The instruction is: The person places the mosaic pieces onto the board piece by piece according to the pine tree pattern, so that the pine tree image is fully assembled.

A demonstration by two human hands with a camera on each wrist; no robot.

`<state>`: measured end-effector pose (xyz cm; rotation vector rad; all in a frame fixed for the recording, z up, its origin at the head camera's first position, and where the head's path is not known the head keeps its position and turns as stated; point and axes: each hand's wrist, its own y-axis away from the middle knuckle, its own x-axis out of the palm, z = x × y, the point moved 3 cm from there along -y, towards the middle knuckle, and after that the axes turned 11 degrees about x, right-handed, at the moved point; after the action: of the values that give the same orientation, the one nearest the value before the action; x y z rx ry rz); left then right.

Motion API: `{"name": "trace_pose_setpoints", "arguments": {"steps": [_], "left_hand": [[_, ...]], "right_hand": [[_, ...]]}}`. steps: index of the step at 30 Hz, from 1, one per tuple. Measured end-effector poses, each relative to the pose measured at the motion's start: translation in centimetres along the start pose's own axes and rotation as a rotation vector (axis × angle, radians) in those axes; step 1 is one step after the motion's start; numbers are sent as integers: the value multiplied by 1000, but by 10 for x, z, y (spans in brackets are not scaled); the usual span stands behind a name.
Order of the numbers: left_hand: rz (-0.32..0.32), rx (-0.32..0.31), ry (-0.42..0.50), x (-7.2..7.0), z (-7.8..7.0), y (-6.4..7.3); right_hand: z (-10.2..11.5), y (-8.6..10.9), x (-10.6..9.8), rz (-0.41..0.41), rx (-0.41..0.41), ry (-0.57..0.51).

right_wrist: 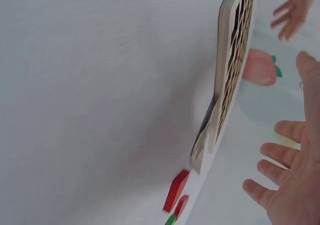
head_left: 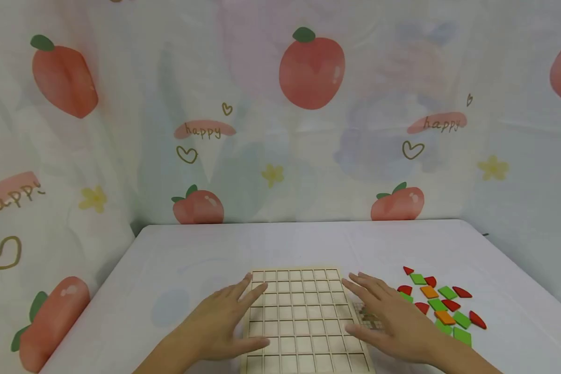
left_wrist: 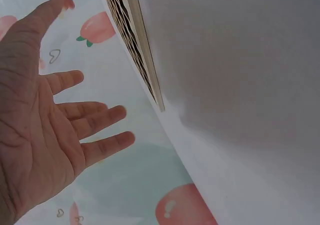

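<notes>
A pale wooden board (head_left: 304, 313) divided into a grid of square cells lies flat on the table in the head view. My left hand (head_left: 215, 322) hovers at the board's left edge, fingers spread and holding nothing. On the other side, my right hand (head_left: 397, 324) is held over the right edge, its fingers also apart and its palm bare. Partly covered by the right hand, a small printed card (head_left: 369, 317) lies beside the board. Both wrist views show the hands raised off the table, with the board seen edge-on.
Right of the right hand, several flat pieces lie scattered: green parallelograms (head_left: 437, 305), orange ones (head_left: 445, 317) and red curved wedges (head_left: 478, 320). The white table (head_left: 205, 244) ends at a fruit-patterned cloth backdrop (head_left: 308, 171) behind and to the sides.
</notes>
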<state>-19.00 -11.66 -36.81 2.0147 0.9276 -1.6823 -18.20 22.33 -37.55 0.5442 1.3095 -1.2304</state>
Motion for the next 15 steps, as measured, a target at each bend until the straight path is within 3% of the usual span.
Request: {"name": "trace_pose_setpoints", "arguments": {"steps": [7,15], "left_hand": [[3,-37,27,-3,16,8],[57,-102,103,4,32,1]], "right_hand": [[-37,6,-11,2,148,-41],[-89,-2,-18,5,238,-31]]}}
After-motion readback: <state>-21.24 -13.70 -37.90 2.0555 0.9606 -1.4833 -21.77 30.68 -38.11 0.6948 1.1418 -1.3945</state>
